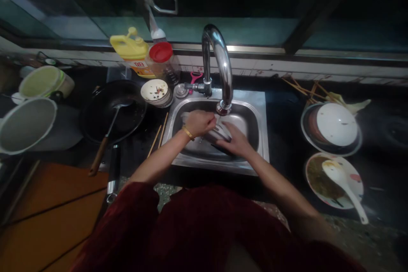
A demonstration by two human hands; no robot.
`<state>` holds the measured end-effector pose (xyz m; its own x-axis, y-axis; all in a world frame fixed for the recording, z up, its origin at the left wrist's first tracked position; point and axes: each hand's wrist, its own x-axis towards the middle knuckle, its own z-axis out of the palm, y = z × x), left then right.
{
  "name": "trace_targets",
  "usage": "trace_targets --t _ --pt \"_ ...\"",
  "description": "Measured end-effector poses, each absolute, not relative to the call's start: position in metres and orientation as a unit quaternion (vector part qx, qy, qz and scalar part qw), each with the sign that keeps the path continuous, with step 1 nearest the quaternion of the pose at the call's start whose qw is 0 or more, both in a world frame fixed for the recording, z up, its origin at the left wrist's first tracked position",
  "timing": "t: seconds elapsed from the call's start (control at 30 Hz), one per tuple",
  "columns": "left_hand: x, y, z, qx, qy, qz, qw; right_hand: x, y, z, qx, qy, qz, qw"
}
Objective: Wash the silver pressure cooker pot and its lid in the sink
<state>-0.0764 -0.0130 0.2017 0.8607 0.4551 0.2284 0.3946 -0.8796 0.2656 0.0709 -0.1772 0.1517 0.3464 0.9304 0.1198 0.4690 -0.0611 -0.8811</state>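
Note:
Both hands are over the steel sink point(262, 136), beneath the curved chrome faucet point(223, 68). Between them is a pale, shiny item point(219, 134) with a dark lower edge; its kind is hard to make out. My right hand point(236, 139) grips its right side, thumb and fingers curved around it. My left hand point(200, 122), with a yellow band at the wrist, is closed in a fist at the item's left side. Whatever lies inside that fist is hidden. A thin stream of water seems to fall from the spout near my right fingers.
Left of the sink are stacked bowls point(155, 91), chopsticks point(154, 141), a wok point(95, 114) with a spatula point(111, 127), and a grey pot point(28, 125). A yellow jug point(132, 53) stands behind. At right are a white bowl point(337, 124) and a plate point(315, 178) with a spoon point(346, 185).

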Motion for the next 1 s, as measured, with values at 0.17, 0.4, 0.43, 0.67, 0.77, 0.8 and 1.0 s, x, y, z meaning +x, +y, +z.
trace_targets --t 0.17,0.4,0.43,0.67,0.77,0.8,1.0 --pt "-0.054 -0.039 0.184 0.934 0.248 0.232 0.106 0.064 -0.156 0.143 -0.697 -0.48 0.337 0.412" --pt "-0.061 -0.079 0.144 0.898 0.301 0.258 0.193 0.051 -0.137 0.116 -0.733 -0.466 0.249 0.428" --pt "-0.061 -0.077 0.14 0.89 0.316 0.261 0.201 0.049 -0.135 0.114 -0.739 -0.468 0.245 0.418" --pt "-0.077 0.0 0.107 0.77 0.453 0.303 0.331 0.032 -0.131 0.119 -0.746 -0.482 0.262 0.377" --pt "-0.094 0.045 0.08 0.647 0.503 0.313 0.48 0.03 -0.141 0.132 -0.751 -0.458 0.287 0.379" --pt "-0.098 0.055 0.073 0.605 0.506 0.319 0.526 0.032 -0.145 0.137 -0.753 -0.45 0.288 0.384" --pt "-0.09 0.05 0.1 0.621 0.426 0.415 0.51 0.056 -0.159 0.152 -0.755 -0.419 0.271 0.425"
